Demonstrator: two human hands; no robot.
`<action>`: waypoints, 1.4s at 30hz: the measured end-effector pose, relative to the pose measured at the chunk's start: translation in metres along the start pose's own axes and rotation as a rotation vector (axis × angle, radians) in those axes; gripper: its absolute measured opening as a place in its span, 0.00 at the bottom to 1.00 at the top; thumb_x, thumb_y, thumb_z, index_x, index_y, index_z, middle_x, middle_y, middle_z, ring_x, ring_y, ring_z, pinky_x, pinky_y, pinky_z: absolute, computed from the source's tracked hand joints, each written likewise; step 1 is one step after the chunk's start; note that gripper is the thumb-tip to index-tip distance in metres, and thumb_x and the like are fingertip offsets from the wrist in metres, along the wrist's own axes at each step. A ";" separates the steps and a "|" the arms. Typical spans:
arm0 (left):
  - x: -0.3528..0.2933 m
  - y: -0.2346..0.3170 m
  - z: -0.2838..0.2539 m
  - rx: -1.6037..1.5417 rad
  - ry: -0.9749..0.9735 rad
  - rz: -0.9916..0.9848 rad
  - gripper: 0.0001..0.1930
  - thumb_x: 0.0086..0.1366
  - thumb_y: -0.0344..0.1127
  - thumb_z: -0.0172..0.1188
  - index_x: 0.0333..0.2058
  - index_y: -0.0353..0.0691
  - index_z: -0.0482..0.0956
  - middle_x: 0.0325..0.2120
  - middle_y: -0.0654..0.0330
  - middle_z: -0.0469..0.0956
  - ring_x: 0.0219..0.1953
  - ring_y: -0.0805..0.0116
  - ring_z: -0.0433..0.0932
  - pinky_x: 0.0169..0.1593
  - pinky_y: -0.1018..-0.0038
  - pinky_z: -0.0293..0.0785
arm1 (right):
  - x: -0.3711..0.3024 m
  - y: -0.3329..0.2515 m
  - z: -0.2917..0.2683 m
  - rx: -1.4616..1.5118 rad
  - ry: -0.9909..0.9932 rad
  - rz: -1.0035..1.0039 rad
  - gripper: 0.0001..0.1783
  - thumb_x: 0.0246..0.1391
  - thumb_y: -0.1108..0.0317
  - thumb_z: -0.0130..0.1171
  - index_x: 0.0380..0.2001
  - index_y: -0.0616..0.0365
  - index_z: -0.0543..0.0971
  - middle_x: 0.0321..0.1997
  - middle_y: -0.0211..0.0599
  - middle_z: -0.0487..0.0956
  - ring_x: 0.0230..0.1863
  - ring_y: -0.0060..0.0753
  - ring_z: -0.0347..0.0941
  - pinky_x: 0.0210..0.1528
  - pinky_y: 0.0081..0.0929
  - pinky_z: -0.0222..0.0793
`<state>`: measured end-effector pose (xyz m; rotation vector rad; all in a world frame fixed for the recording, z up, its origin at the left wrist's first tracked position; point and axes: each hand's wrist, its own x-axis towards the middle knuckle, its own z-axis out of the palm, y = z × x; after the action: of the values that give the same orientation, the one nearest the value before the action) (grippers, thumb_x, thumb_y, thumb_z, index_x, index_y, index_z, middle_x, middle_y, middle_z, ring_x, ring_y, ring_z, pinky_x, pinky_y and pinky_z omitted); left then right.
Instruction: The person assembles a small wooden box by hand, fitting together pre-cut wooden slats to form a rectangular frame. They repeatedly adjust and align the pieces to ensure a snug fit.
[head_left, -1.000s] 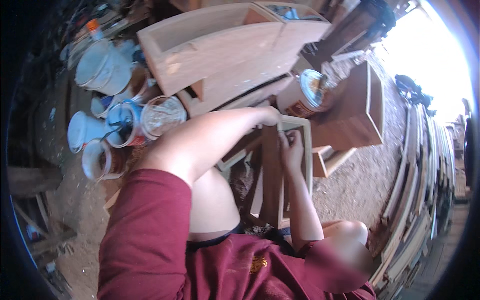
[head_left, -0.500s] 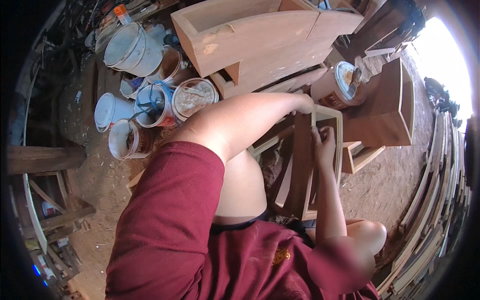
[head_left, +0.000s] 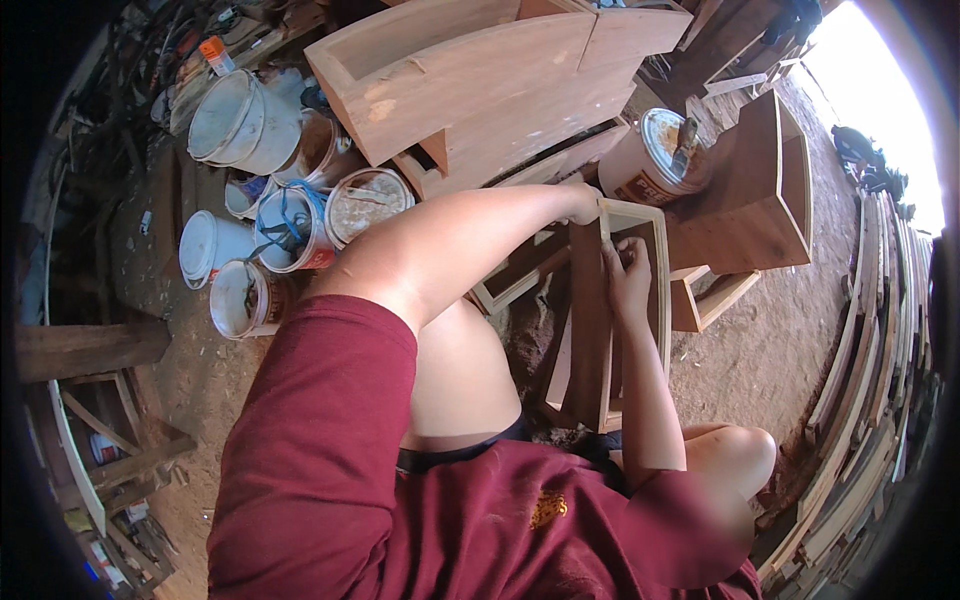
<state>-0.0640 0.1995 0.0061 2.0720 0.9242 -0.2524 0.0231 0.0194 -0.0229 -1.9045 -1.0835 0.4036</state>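
A wooden drawer-like box (head_left: pixel 588 330) stands on edge between my legs, its open side turned to the right. My left hand (head_left: pixel 578 205) reaches across and closes over the far end of this box, its fingers partly hidden. At the box's pale upper rim is my right hand (head_left: pixel 628 275), with curled fingers touching the edge close to the far corner. Whether a small thing is pinched in those right fingers cannot be made out. Left of the box, partly behind my knee, lies a pale wooden frame (head_left: pixel 520 275).
A large wooden cabinet piece (head_left: pixel 470 90) lies ahead. Several paint buckets (head_left: pixel 225 250) crowd the left. A lidded bucket (head_left: pixel 650 160) with a brush on top and another wooden box (head_left: pixel 745 205) stand at the far right. Long wood strips (head_left: pixel 860 400) line the right edge.
The whole view has shifted slightly, so the buckets and boxes sit further left in it. Both hands stay at the same box, with hardly any visible shift along it.
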 end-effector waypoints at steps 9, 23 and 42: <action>0.005 -0.015 -0.003 0.004 0.007 0.036 0.20 0.73 0.46 0.49 0.61 0.56 0.75 0.51 0.48 0.79 0.47 0.52 0.80 0.48 0.61 0.76 | 0.017 0.001 0.006 0.031 -0.021 -0.040 0.17 0.57 0.60 0.67 0.37 0.59 0.72 0.31 0.45 0.78 0.33 0.41 0.74 0.40 0.33 0.70; 0.006 -0.012 0.003 0.022 0.059 0.049 0.20 0.72 0.46 0.50 0.60 0.54 0.75 0.54 0.47 0.77 0.53 0.46 0.77 0.56 0.59 0.72 | -0.005 0.001 -0.011 -0.034 -0.147 -0.007 0.21 0.58 0.54 0.65 0.40 0.58 0.70 0.36 0.53 0.81 0.40 0.57 0.79 0.42 0.43 0.71; -0.092 0.001 -0.072 0.325 -0.240 0.218 0.41 0.67 0.60 0.56 0.70 0.41 0.57 0.67 0.45 0.64 0.65 0.50 0.68 0.67 0.63 0.63 | -0.072 -0.084 -0.320 -0.076 -0.619 0.402 0.18 0.70 0.56 0.49 0.36 0.61 0.74 0.26 0.32 0.77 0.25 0.24 0.76 0.26 0.25 0.75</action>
<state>-0.1387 0.2055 0.0954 2.3530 0.5337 -0.5509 0.1412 -0.1914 0.2148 -2.1256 -1.0945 1.2571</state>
